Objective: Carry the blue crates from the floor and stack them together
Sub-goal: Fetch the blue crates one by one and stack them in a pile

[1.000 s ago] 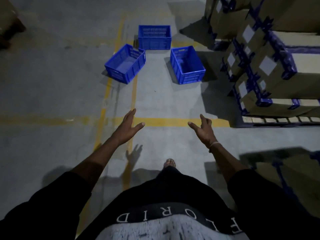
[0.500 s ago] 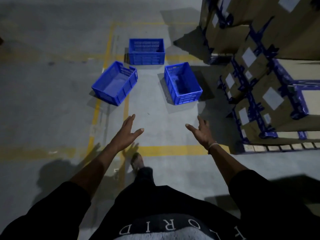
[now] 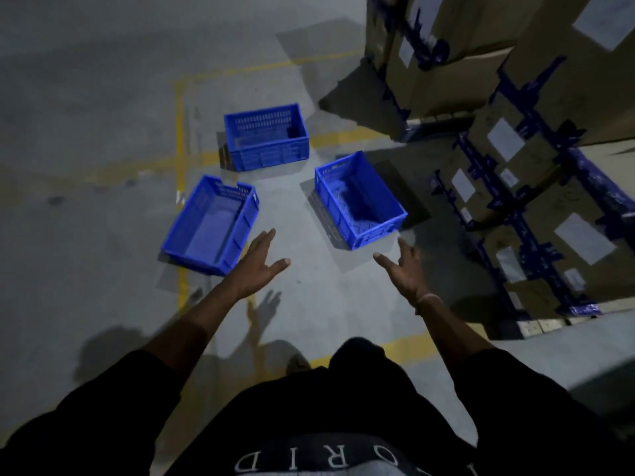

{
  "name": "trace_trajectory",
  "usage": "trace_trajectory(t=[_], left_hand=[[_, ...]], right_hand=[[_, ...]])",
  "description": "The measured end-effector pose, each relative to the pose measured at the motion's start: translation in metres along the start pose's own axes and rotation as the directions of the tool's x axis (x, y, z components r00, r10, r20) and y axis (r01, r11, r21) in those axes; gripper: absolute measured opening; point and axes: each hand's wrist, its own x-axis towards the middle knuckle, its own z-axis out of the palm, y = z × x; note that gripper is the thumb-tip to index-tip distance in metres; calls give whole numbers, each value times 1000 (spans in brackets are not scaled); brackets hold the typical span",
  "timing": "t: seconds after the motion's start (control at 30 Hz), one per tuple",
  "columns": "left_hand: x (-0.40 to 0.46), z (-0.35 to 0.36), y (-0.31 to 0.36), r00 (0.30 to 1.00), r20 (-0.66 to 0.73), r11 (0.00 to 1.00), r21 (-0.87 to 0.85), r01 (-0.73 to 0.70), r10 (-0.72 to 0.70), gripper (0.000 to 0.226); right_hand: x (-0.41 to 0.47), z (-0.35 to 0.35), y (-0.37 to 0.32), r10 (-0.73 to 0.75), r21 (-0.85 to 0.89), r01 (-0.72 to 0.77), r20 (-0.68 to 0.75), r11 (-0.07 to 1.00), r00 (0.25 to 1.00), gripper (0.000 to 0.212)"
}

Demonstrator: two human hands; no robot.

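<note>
Looking down from the head camera, I see both arms stretched forward over a grey concrete floor marked with yellow painted lines. My left hand is spread flat, fingers apart, grasping nothing; its fingertips overlap the near corner of the left blue crate in this view, though I cannot tell whether they touch it. My right hand is also released and empty, fingers loosely splayed, just short of the right blue crate.

Three blue crates sit on the floor, all upright, mouths facing up, none stacked. The left and right ones lie apart from each other, angled like a shallow V. The far blue crate stands behind the gap between them, square to me. The right crate's inside looks scuffed or holds something pale; I cannot tell which.

Stacked cardboard boxes bound with dark blue tape and bearing white labels fill the right side, near the right crate. A black shirt with white lettering fills the bottom edge.
</note>
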Motion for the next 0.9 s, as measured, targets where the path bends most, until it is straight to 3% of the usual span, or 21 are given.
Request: trace_trajectory(t=[0.37, 0.47, 0.73, 0.9], left_hand=[[244, -82, 49, 982, 150, 991, 44, -124, 116, 85], [311, -95, 63, 978, 180, 985, 117, -125, 103, 87], [470, -128, 118, 932, 343, 946, 245, -213, 120, 90], [546, -133, 147, 863, 486, 916, 269, -297, 137, 88]], right_hand=[[183, 13, -58, 117, 92, -110, -76, 990, 990, 107], [234, 7, -69, 163, 104, -153, -96, 983, 982, 102], [315, -19, -124, 291, 196, -250, -222, 948, 931, 95], [352, -20, -139, 367, 262, -296, -285, 919, 886, 91]])
